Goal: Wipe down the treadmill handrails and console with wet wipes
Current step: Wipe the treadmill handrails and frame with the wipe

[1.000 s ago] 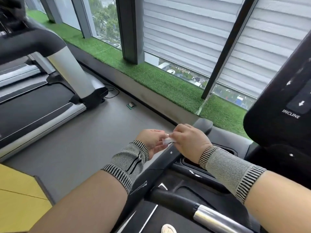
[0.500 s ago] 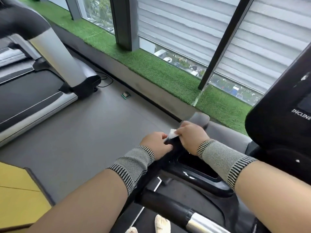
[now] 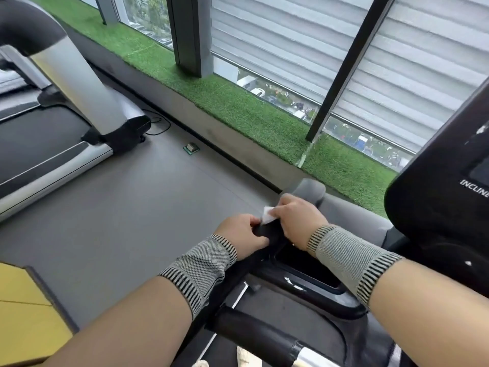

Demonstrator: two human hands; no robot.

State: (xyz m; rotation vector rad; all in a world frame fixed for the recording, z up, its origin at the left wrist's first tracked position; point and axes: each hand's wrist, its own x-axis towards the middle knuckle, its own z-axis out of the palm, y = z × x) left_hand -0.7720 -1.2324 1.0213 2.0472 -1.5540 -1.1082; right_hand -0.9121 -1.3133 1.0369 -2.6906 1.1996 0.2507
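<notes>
Readable on the black console at the right edge: "INCLINE" in white capitals, its last letter cut by the frame. No other legible writing.

Left hand wrapped over the dark handrail, fingers curled round it, grasping. Right hand just beyond on the same rail, fingers pinching a small white wet wipe against the rail's top; wipe poking out between the two hands, touching the rail, close to the left knuckles. Grey knit wrist sleeves with striped cuffs on both forearms. Rounded grey end of the rail just past the right hand.

Against half a second back: left hand in the same grasp on the rail, wipe still pinched by the right and showing as the same small white corner, hands a touch closer to the grey rail end. View slightly shifted, so less of the "INCLINE" label showing.

Elsewhere: neighbouring treadmill at left on the grey floor, with silver upright and black belt; strip of green artificial turf along the window sill; pale slatted blinds above; small green-edged object on the floor near the sill; yellow surface in the lower left corner.
</notes>
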